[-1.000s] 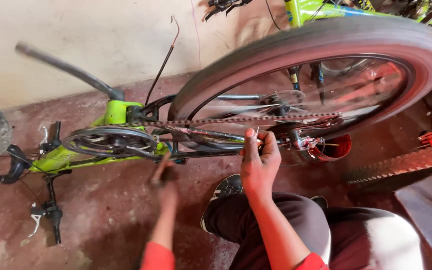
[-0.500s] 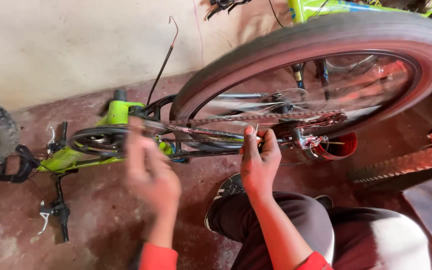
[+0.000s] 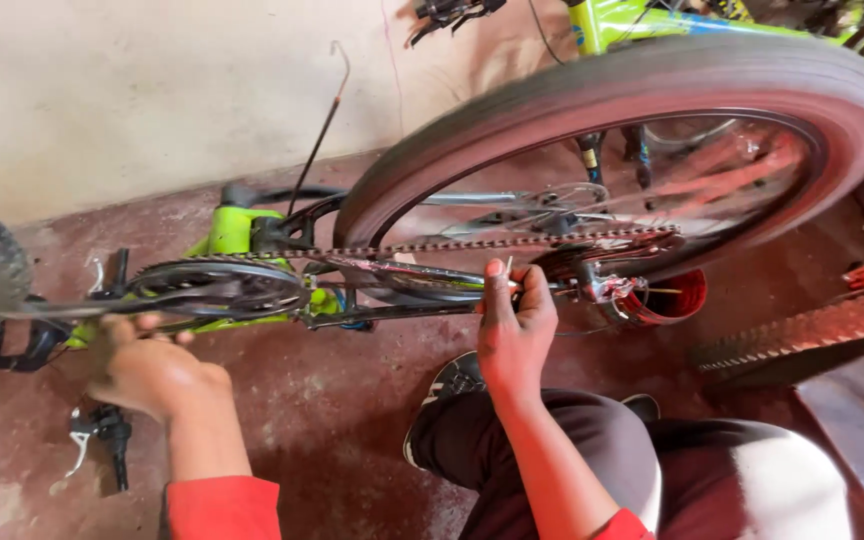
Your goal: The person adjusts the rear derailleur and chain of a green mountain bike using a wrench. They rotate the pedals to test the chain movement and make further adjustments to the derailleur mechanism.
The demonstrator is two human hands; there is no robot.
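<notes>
Green bike (image 3: 237, 232) upside down on reddish concrete floor (image 3: 332, 420) by pale wall (image 3: 132, 90). Left hand (image 3: 147, 370) curled round pedal crank (image 3: 62, 308); right hand (image 3: 514, 330) fingers pinched on thin cable near rear wheel (image 3: 632, 100).

Head view | bicycle frame (image 3: 237, 228) — lime green, inverted on reddish floor (image 3: 332, 420) | rear wheel (image 3: 632, 130) at 1 o'clock, blurred | chain (image 3: 472, 244) runs to chainring (image 3: 214, 285) at 9 o'clock | left hand (image 3: 147, 370) on pedal crank (image 3: 62, 310) | right hand (image 3: 514, 325) — fingers pinching near chainstay (image 3: 402, 275) | red container (image 3: 674, 298) at 3 o'clock
</notes>
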